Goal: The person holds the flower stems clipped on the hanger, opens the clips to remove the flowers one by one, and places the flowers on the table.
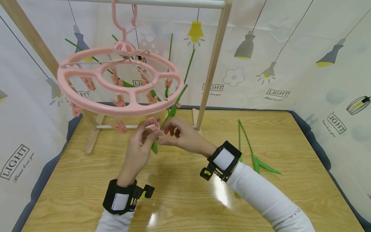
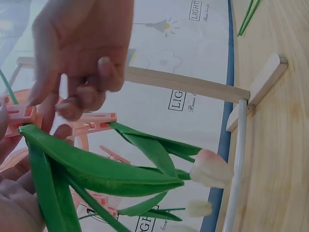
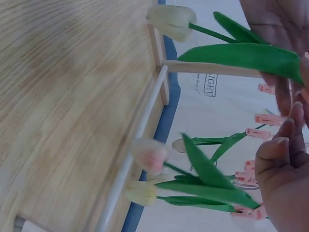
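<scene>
In the head view my left hand [image 1: 137, 149] pinches a pink clothespin [image 1: 156, 128] below the rim of a round pink hanger [image 1: 130, 111]. My right hand [image 1: 184, 137] is close beside it, with fingers bent near the tulip's stem [image 1: 181, 93]; whether they grip it is hidden. A broad green leaf [image 2: 106, 166] meets the clothespin in the left wrist view. A white tulip bloom [image 3: 171, 21] points downward in the right wrist view. Behind it, pink clothespins hold other tulips, including a pink-and-white bloom [image 3: 150, 155] and a pale yellow bloom [image 3: 141, 193].
The hanger hooks over a white rail [image 1: 174, 3] on a wooden frame [image 1: 214, 64]. Several pink clothespins dangle from it. Green stems and leaves [image 1: 255, 161] lie on the wooden table [image 1: 179, 199], right of the frame and partly behind my right sleeve.
</scene>
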Action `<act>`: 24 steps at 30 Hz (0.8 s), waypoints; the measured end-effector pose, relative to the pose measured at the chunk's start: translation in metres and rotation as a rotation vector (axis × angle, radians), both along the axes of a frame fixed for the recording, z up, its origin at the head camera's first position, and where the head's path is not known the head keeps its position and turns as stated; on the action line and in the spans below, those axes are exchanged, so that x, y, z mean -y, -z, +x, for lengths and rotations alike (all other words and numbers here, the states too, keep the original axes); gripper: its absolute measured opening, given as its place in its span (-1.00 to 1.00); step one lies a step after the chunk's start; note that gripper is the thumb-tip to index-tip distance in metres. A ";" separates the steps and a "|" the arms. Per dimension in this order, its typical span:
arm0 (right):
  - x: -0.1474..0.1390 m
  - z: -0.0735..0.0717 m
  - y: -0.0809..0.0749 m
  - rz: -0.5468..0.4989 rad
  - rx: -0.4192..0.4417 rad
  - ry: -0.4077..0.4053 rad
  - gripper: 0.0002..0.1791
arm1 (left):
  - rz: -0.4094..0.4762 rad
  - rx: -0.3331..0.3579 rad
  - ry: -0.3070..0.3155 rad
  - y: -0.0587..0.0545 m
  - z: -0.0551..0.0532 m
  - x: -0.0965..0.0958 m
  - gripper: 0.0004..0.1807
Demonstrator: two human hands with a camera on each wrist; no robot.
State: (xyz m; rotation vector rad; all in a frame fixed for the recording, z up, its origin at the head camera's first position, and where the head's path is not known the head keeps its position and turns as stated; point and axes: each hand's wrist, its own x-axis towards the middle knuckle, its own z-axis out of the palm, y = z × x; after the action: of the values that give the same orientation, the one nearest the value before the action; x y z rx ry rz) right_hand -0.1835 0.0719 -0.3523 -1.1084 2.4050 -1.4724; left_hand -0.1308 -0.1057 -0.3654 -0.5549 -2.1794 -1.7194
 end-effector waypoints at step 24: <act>-0.039 -0.010 -0.020 -0.432 0.223 -0.029 -0.70 | -0.045 -0.114 -0.007 0.002 0.002 0.014 -0.60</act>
State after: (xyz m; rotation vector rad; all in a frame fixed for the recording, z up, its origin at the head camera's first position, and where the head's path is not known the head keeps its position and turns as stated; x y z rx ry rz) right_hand -0.1932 0.1113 -0.3322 -0.9754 1.9676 -2.0453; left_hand -0.1288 -0.1194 -0.3673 -0.6395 -2.1424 -1.5974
